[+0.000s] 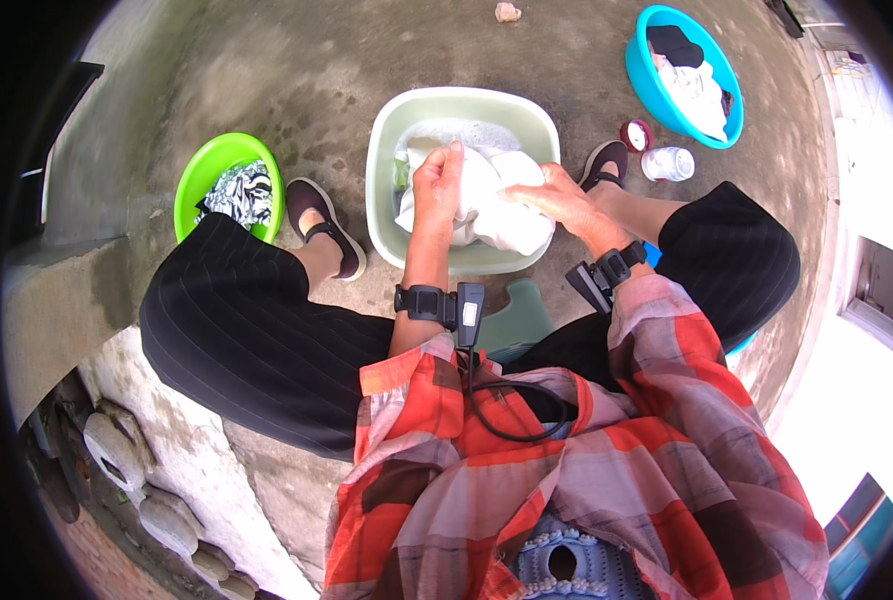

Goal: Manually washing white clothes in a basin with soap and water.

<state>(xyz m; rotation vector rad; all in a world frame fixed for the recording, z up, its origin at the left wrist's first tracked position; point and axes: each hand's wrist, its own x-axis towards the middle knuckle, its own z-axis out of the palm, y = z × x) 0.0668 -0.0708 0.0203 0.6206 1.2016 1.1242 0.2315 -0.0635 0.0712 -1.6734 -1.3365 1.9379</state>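
A pale plastic basin [383, 225] stands on the ground between my feet, with suds and wet cloth in it. Over it, my left hand [440, 184] grips a white cloth [485, 187] with the thumb pointing up. My right hand [555, 196] has hold of the same cloth at its right side, fingers pointing left. Part of the cloth bulges over the basin's lower right inside. Something light green lies at the basin's left inside, partly hidden by the cloth. Both wrists carry black straps with small devices.
A lime green basin [186, 187] with black-and-white patterned cloth is at the left. At the upper right stand a blue basin [641, 82] holding white and dark clothes, a clear plastic jar [668, 163] and a dark red lid [636, 136]. A green plastic stool [525, 319] shows beneath me.
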